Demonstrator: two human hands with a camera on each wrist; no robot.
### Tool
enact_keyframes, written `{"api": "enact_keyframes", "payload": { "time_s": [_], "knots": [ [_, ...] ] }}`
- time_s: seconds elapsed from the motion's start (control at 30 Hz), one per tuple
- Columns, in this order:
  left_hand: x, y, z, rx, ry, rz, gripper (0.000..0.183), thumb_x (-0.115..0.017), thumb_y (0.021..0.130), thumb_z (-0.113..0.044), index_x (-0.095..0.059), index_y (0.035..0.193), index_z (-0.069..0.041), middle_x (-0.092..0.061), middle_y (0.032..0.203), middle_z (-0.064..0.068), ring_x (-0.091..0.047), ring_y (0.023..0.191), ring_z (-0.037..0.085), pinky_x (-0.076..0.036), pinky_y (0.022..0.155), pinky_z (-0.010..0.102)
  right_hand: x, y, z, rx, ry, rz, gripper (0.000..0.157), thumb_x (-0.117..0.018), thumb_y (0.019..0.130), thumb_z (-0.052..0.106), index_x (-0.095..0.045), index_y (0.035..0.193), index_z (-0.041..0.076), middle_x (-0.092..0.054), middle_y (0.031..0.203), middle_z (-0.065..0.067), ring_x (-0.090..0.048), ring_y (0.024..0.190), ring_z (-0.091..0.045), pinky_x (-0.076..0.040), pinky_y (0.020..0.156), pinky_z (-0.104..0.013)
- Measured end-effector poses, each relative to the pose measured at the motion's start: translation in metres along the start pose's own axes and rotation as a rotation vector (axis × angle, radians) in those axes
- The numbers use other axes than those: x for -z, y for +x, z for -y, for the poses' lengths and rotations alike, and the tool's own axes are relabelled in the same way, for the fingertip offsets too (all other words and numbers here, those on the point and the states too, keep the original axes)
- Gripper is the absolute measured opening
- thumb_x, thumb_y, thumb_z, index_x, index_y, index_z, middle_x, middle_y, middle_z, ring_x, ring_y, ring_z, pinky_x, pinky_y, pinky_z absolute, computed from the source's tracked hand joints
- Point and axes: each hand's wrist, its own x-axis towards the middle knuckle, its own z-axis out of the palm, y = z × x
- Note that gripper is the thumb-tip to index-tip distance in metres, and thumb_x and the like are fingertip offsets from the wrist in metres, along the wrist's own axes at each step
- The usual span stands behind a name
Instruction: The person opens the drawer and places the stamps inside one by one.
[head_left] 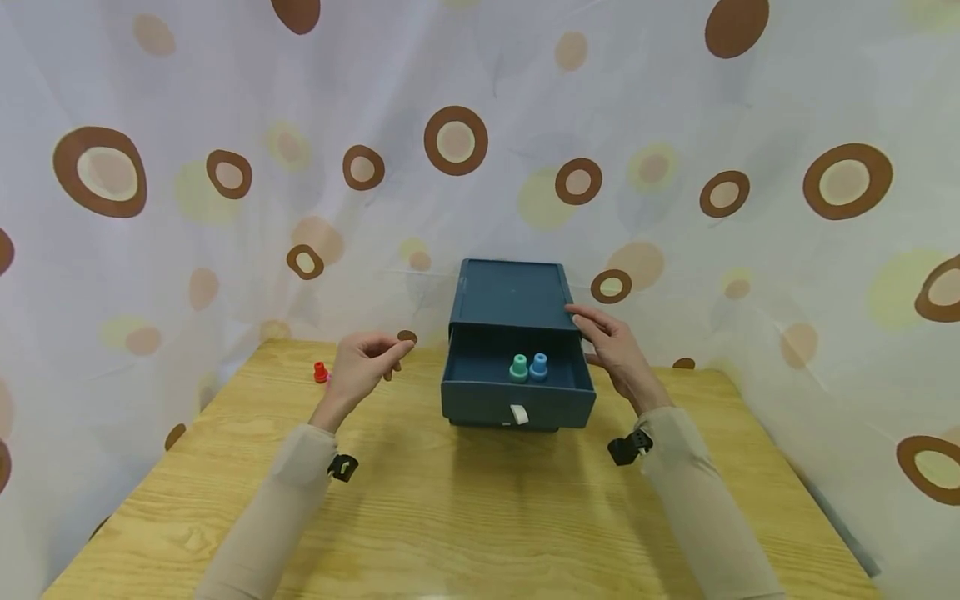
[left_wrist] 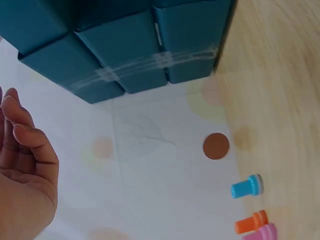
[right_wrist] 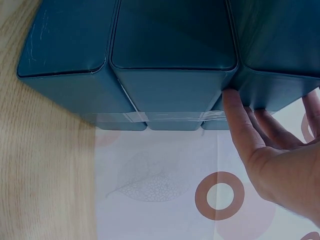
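Note:
A dark blue drawer unit (head_left: 513,292) stands at the back of the table, its top drawer (head_left: 517,402) pulled out. Inside the drawer, a green stamper-like piece (head_left: 519,369) and a blue one (head_left: 538,367) stand upright side by side. My right hand (head_left: 618,354) touches the unit's upper right side, fingers extended; the right wrist view shows the fingers (right_wrist: 240,120) against its side wall. My left hand (head_left: 363,367) hovers left of the unit, fingers loosely bent. In the left wrist view that hand (left_wrist: 27,170) holds nothing visible.
Left of my left hand, a red piece (head_left: 320,372) stands on the wooden table (head_left: 420,517), with a pink one partly hidden. Blue (left_wrist: 247,186), orange (left_wrist: 251,222) and pink (left_wrist: 262,233) pieces show in the left wrist view. A patterned curtain (head_left: 510,100) hangs behind.

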Motion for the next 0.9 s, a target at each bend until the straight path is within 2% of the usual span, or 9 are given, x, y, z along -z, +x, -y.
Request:
{"api": "enact_keyframes", "payload": {
  "time_s": [0.13,0.23,0.43,0.53,0.7,0.8,0.9],
  "knots": [
    [0.011,-0.002,0.026,0.064,0.002,-0.006,0.019,-0.069,0.093,-0.018,-0.074,0.09,0.0,-0.066,0.072,0.018,-0.058,0.057,0.033,-0.053,0.057,0.032,-0.001,0.001,0.001,-0.002,0.005,0.003,0.054,-0.051,0.102,0.043,-0.045,0.148,0.016,-0.028,0.161,-0.009,-0.022,0.149,-0.035,-0.028,0.112,-0.063],
    [0.019,-0.003,0.047,0.137,0.031,-0.002,0.025,-0.071,0.092,-0.029,-0.074,0.092,-0.004,-0.067,0.08,0.024,-0.06,0.061,0.031,-0.052,0.057,0.03,-0.002,0.002,0.001,0.001,0.004,0.004,0.055,-0.051,0.101,0.043,-0.045,0.148,0.016,-0.028,0.161,-0.009,-0.022,0.149,-0.035,-0.028,0.112,-0.063],
    [0.03,-0.007,0.073,0.279,0.068,0.077,0.033,-0.071,0.09,-0.039,-0.074,0.102,-0.008,-0.069,0.089,0.019,-0.064,0.074,0.036,-0.051,0.062,0.03,-0.002,0.0,0.0,0.0,0.001,0.002,0.054,-0.05,0.102,0.042,-0.045,0.148,0.015,-0.029,0.16,-0.009,-0.023,0.149,-0.035,-0.029,0.111,-0.064],
    [0.034,-0.009,0.085,0.322,0.08,0.076,0.034,-0.071,0.091,-0.037,-0.073,0.106,-0.006,-0.07,0.092,0.018,-0.065,0.077,0.035,-0.054,0.066,0.035,-0.002,-0.002,0.0,-0.007,-0.004,0.014,0.054,-0.05,0.102,0.042,-0.044,0.148,0.016,-0.028,0.161,-0.007,-0.023,0.149,-0.035,-0.03,0.111,-0.063],
    [0.044,-0.009,0.098,0.34,0.099,0.044,0.037,-0.07,0.091,-0.036,-0.072,0.109,-0.004,-0.07,0.093,0.017,-0.065,0.08,0.036,-0.055,0.071,0.044,-0.002,-0.003,0.0,-0.007,-0.008,0.01,0.053,-0.049,0.102,0.042,-0.044,0.149,0.016,-0.027,0.161,-0.007,-0.022,0.149,-0.035,-0.029,0.111,-0.064],
    [0.051,-0.007,0.099,0.331,0.113,0.029,0.037,-0.069,0.093,-0.034,-0.071,0.111,-0.002,-0.071,0.09,0.012,-0.065,0.076,0.027,-0.055,0.07,0.04,0.0,-0.002,0.002,-0.001,-0.007,0.006,0.053,-0.049,0.102,0.042,-0.044,0.149,0.016,-0.027,0.161,-0.007,-0.022,0.149,-0.035,-0.028,0.111,-0.064],
    [0.057,-0.009,0.103,0.343,0.12,0.014,0.036,-0.068,0.094,-0.033,-0.071,0.112,-0.002,-0.071,0.094,0.015,-0.065,0.074,0.02,-0.056,0.071,0.039,0.0,-0.002,0.002,0.0,-0.004,0.005,0.053,-0.05,0.102,0.042,-0.044,0.149,0.016,-0.028,0.161,-0.007,-0.022,0.149,-0.035,-0.028,0.111,-0.064]
  ]
}}
